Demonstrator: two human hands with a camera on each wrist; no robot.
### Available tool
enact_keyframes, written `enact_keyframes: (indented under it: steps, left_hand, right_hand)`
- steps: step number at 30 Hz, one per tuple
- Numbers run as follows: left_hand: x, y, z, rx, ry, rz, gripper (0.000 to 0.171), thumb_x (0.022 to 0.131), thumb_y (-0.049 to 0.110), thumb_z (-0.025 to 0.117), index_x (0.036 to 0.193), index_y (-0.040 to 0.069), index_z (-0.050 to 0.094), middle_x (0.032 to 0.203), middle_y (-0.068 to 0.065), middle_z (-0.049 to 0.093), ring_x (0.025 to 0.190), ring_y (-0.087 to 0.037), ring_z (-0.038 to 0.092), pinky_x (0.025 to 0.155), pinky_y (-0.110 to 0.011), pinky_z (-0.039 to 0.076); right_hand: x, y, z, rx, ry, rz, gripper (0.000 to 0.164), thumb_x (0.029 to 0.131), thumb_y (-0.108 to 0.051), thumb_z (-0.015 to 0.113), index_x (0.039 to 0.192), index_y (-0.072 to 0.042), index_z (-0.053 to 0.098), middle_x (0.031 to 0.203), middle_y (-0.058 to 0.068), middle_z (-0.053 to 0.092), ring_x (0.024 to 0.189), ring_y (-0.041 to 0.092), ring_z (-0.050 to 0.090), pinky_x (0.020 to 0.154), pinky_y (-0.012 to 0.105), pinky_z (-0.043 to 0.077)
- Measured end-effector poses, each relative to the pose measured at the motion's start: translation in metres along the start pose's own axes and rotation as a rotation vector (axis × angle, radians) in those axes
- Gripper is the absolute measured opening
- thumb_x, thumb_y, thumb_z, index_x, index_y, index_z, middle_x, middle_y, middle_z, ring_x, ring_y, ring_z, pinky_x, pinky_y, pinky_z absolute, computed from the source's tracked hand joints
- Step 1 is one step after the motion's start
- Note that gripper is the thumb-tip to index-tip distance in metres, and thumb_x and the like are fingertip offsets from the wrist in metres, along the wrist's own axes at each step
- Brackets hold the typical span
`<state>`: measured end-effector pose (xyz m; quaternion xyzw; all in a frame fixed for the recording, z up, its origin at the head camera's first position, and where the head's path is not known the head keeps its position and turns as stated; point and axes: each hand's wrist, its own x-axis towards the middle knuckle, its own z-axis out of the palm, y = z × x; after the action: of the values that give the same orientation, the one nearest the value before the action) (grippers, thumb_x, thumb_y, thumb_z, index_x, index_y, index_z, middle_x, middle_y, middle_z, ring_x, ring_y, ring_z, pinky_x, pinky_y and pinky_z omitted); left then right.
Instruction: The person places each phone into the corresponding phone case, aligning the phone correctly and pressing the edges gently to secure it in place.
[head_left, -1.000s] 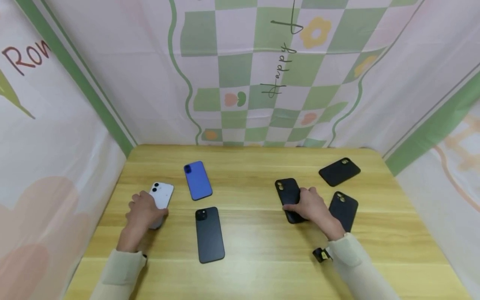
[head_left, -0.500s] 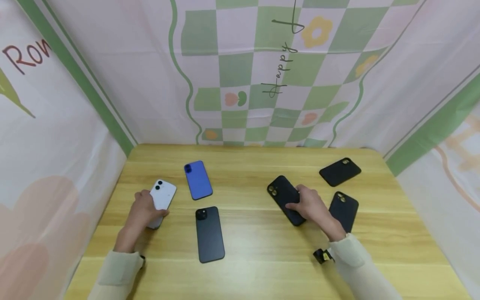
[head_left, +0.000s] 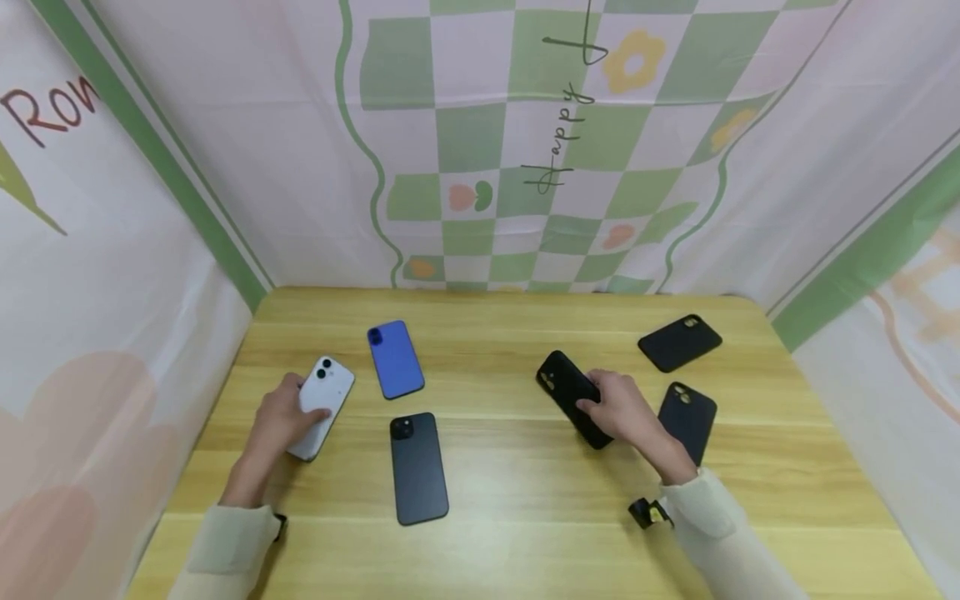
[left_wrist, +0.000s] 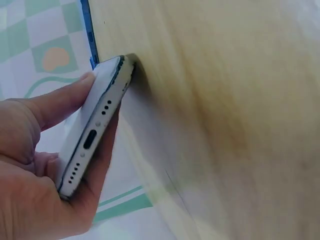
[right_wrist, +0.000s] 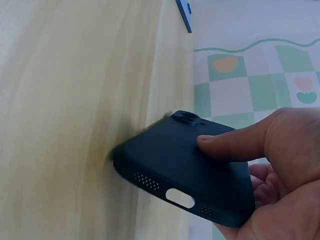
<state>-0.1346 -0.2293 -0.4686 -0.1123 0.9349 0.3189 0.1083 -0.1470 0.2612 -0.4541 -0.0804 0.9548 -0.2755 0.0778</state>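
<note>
On the left of the table, my left hand (head_left: 283, 419) grips a white phone (head_left: 330, 388), thumb across its back and fingers under its edge. The left wrist view shows the phone's charging-port end (left_wrist: 90, 140) tilted up from the wood. Toward the right, my right hand (head_left: 624, 408) holds a black phone case (head_left: 564, 387) between thumb and fingers. In the right wrist view the case (right_wrist: 175, 160) is tilted, its port cutout facing the camera. A blue phone (head_left: 396, 360) and a dark grey phone (head_left: 419, 470) lie right of my left hand.
Two more black phone cases lie on the right: a far one (head_left: 680, 342) near the back corner, and a nearer one (head_left: 687, 421) beside my right wrist. The wooden table (head_left: 495, 492) meets a checkered fabric backdrop (head_left: 480, 142) behind, with fabric on both sides.
The white phone has turned clockwise and its camera end shifted right in my left hand. The held black case has swung its camera end leftward and now tilts on edge.
</note>
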Motion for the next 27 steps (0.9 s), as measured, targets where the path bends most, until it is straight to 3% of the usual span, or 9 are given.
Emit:
enact_keyframes:
  steps: [3, 7, 9, 13, 17, 20, 23, 27]
  left_hand:
    - [0.001, 0.0, -0.001, -0.002, 0.024, 0.017, 0.055, 0.097, 0.01, 0.075, 0.138, -0.017, 0.049, 0.129, -0.043, 0.059, 0.11, -0.048, 0.064, 0.091, -0.058, 0.057]
    - [0.0, 0.001, -0.004, -0.01, 0.074, 0.077, 0.047, 0.099, 0.01, 0.073, 0.133, -0.018, 0.057, 0.125, -0.041, 0.064, 0.106, -0.047, 0.067, 0.088, -0.058, 0.058]
    - [-0.003, 0.002, -0.005, -0.038, 0.093, 0.096, 0.043, 0.1, 0.01, 0.071, 0.132, -0.017, 0.059, 0.122, -0.041, 0.065, 0.103, -0.046, 0.068, 0.085, -0.056, 0.059]
    - [-0.008, 0.009, -0.006, -0.137, 0.126, 0.121, 0.04, 0.103, 0.009, 0.067, 0.132, -0.017, 0.058, 0.122, -0.04, 0.065, 0.101, -0.044, 0.068, 0.083, -0.053, 0.06]
    - [-0.015, 0.023, -0.005, -0.272, 0.154, 0.123, 0.045, 0.106, 0.008, 0.062, 0.141, -0.017, 0.05, 0.132, -0.042, 0.06, 0.113, -0.05, 0.065, 0.095, -0.058, 0.058]
    - [-0.02, 0.037, -0.002, -0.356, 0.197, 0.137, 0.044, 0.106, 0.006, 0.061, 0.141, -0.017, 0.048, 0.133, -0.042, 0.059, 0.119, -0.053, 0.063, 0.1, -0.06, 0.056]
    - [-0.026, 0.052, 0.004, -0.407, 0.22, 0.158, 0.039, 0.106, 0.007, 0.063, 0.136, -0.015, 0.053, 0.129, -0.04, 0.063, 0.115, -0.05, 0.066, 0.097, -0.058, 0.058]
    - [-0.031, 0.074, 0.013, -0.507, 0.155, 0.155, 0.04, 0.107, 0.01, 0.064, 0.141, -0.009, 0.055, 0.129, -0.033, 0.066, 0.112, -0.044, 0.07, 0.091, -0.049, 0.063]
  right_hand:
    - [-0.001, -0.001, -0.003, -0.006, -0.011, -0.008, 0.017, 0.096, -0.004, 0.074, 0.111, 0.004, 0.07, 0.091, 0.015, 0.074, 0.066, 0.018, 0.065, 0.06, 0.034, 0.055]
    - [-0.001, -0.001, -0.005, -0.004, -0.019, -0.014, 0.021, 0.097, -0.003, 0.071, 0.116, 0.006, 0.07, 0.094, 0.017, 0.075, 0.066, 0.018, 0.065, 0.06, 0.034, 0.055]
    - [-0.001, 0.0, -0.006, 0.003, -0.013, -0.027, 0.02, 0.099, -0.004, 0.07, 0.116, 0.007, 0.07, 0.088, 0.013, 0.074, 0.061, 0.016, 0.062, 0.059, 0.033, 0.052]
    - [-0.001, 0.003, -0.007, 0.007, 0.025, -0.049, 0.013, 0.104, -0.01, 0.066, 0.094, 0.0, 0.067, 0.064, 0.001, 0.057, 0.051, 0.012, 0.047, 0.054, 0.026, 0.041]
    - [-0.001, 0.004, -0.011, 0.013, 0.084, -0.08, 0.02, 0.105, -0.01, 0.066, 0.085, -0.007, 0.062, 0.057, -0.003, 0.041, 0.046, 0.011, 0.038, 0.05, 0.025, 0.035]
    - [-0.001, 0.003, -0.015, 0.019, 0.117, -0.09, 0.016, 0.104, -0.009, 0.066, 0.088, -0.005, 0.064, 0.057, -0.002, 0.041, 0.046, 0.012, 0.038, 0.05, 0.025, 0.035]
    - [-0.001, 0.0, -0.018, 0.018, 0.138, -0.092, 0.013, 0.103, -0.008, 0.068, 0.092, -0.002, 0.067, 0.058, -0.001, 0.047, 0.046, 0.012, 0.04, 0.049, 0.025, 0.036]
    - [0.001, -0.004, -0.022, 0.012, 0.163, -0.091, 0.012, 0.101, -0.009, 0.07, 0.099, 0.002, 0.072, 0.055, -0.003, 0.046, 0.044, 0.01, 0.036, 0.046, 0.024, 0.032]
